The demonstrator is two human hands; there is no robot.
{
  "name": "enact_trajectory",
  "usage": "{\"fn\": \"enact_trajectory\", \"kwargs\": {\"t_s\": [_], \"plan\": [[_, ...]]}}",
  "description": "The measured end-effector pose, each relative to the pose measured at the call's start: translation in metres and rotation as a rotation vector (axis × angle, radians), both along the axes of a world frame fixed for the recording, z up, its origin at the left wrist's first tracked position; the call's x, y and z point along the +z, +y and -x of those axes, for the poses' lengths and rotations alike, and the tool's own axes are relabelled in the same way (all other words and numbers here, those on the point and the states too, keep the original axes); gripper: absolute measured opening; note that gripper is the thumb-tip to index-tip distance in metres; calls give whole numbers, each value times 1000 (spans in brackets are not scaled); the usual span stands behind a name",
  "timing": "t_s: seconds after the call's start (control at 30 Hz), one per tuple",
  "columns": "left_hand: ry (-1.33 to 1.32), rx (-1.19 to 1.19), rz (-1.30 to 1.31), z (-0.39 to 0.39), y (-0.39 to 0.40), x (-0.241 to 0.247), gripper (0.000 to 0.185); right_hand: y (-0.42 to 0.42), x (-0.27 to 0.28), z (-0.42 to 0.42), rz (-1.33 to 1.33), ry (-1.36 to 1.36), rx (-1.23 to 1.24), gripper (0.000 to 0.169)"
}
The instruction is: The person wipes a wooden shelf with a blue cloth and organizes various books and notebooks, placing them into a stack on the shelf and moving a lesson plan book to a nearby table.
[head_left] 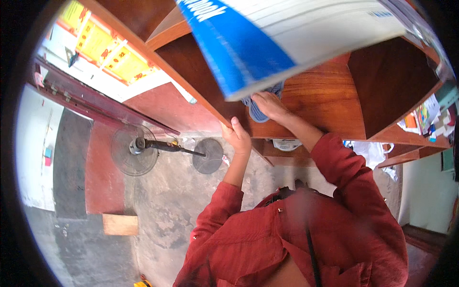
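Observation:
My right hand [270, 104] presses a blue-grey folded cloth [259, 112] onto the wooden shelf board [322, 104] of a reddish-brown cabinet. Its fingertips are partly covered by a large blue and white book or box [258, 53] very near the camera, which bears writing. Against the front edge of the cabinet's upright side panel [206, 98] rests my left hand [237, 138], thumb raised and the other fingers mostly hidden behind the panel.
A standing fan [134, 146] with a round base [208, 156] is on the concrete floor at left. White plastic bags [369, 150] sit in a lower compartment at right. Papers and small items [428, 116] lie on the right shelf. A wooden block [120, 224] is at lower left.

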State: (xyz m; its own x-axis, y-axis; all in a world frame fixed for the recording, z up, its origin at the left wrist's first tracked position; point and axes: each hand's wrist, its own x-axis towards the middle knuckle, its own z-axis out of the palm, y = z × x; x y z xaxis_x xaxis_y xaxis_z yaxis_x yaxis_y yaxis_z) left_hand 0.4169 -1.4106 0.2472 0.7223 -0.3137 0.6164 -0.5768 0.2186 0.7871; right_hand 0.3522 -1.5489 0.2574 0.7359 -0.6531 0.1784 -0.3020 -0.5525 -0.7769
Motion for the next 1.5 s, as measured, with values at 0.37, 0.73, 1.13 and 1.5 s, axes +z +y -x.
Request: {"fn": "enact_trajectory", "kwargs": {"t_s": [0.37,0.73,1.13,1.5], "plan": [[-59,42,-194,2,8,7,57,36,139,-81,-134,-916,170,58],[-73,62,-196,10,3,13,52,-44,2,-59,-264,-491,-212,49],[-130,0,-112,13,-3,19,45,-206,113,108,285,-702,-1160,48],[-113,48,-124,1,8,9,51,-149,54,100,958,460,-588,50]]}}
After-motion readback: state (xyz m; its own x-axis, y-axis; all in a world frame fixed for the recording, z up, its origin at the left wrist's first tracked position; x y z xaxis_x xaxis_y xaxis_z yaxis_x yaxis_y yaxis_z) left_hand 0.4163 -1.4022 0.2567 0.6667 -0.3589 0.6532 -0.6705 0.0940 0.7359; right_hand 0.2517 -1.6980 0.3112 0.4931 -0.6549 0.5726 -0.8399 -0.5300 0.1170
